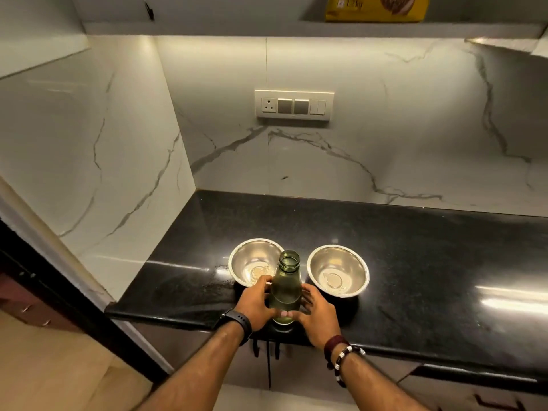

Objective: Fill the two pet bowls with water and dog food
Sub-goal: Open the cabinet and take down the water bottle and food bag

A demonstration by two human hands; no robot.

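Note:
Two steel pet bowls stand side by side on the black counter, the left bowl (255, 261) and the right bowl (338, 269), both with nothing in them. Between them, nearer the front edge, a green glass bottle (285, 280) stands upright with its mouth uncapped. My left hand (256, 304) wraps the bottle's lower left side. My right hand (314, 311) wraps its lower right side, fingertips showing through the glass. A yellow dog food bag (376, 8) sits on the shelf high above.
The black counter (430, 262) stretches to the right. Marble walls close off the back and left. A switch panel (294, 106) is on the back wall. Below the counter are cabinet fronts with handles (267, 348).

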